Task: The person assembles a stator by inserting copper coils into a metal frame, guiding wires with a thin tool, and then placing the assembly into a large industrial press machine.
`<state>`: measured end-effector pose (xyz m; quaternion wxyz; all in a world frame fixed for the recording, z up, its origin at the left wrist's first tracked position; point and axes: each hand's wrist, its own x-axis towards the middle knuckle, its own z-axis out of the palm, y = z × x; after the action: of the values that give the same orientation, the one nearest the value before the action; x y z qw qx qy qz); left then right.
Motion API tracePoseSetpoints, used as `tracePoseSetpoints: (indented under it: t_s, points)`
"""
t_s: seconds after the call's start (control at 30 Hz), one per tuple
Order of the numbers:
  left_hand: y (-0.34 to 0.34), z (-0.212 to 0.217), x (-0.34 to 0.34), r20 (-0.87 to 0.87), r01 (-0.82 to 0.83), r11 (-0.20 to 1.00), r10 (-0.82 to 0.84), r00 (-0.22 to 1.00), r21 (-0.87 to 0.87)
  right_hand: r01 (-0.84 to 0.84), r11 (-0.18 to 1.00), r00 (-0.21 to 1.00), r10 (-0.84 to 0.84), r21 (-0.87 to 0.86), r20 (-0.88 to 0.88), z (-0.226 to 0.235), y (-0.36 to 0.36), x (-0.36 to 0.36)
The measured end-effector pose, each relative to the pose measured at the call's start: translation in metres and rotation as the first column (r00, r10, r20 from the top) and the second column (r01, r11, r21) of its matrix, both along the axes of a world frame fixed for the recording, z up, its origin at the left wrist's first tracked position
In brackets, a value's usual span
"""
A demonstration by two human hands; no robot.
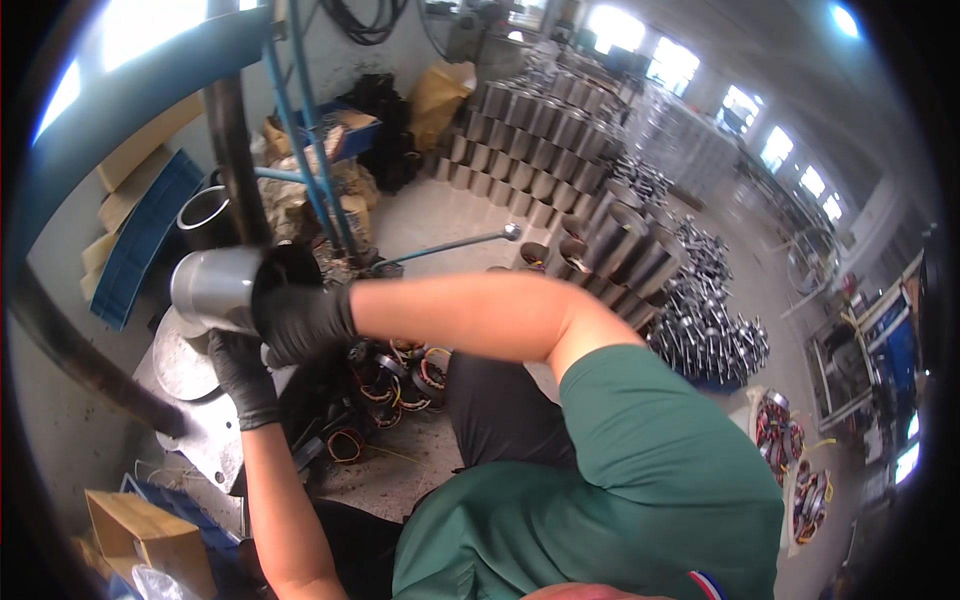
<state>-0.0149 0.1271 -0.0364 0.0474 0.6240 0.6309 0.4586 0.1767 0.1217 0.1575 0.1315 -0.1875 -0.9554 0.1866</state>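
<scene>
Far off, steel tubes (540,150) stand stacked, likely saving floor. On my left, above a metal plate (212,447), a steel cylinder (215,288) lies sideways: my right hand (305,325) curls closed on its right end; my left hand (243,375) meets its underside, seemingly sharing weight, how far closed I cannot tell.

Your black-gloved right hand (302,325) holds the right end of a grey metal cylinder (213,288); your left hand (243,378), gloved alike, has its fingers (226,350) at the cylinder's lower edge. Just left of those fingers lies a round disc (183,352) on the metal worktop (212,452). Right of your fingers sit wire-wound coils (385,385); well apart, farther right, are stacked cylinders (530,145) and heaped metal shafts (712,320).
</scene>
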Motion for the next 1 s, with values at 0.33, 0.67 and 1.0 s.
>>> tracePoseSetpoints:
  t_s: [0.33,0.67,1.0]
  points:
    - [-0.028,0.026,0.023,0.188,-0.037,0.979,-0.001,0.982,0.199,-0.501,-0.033,0.407,-0.891,-0.865,-0.202,-0.192,-0.071,0.053]
    - [0.042,0.08,0.022,-0.133,-0.126,0.904,0.077,0.988,-0.41,-0.619,-0.165,0.399,-0.908,-0.768,-0.127,-0.194,-0.073,0.054]
    - [0.058,0.099,0.011,-0.395,-0.397,0.803,0.221,0.892,-0.445,-0.309,0.241,0.309,-0.889,-0.92,-0.337,-0.179,-0.096,0.058]
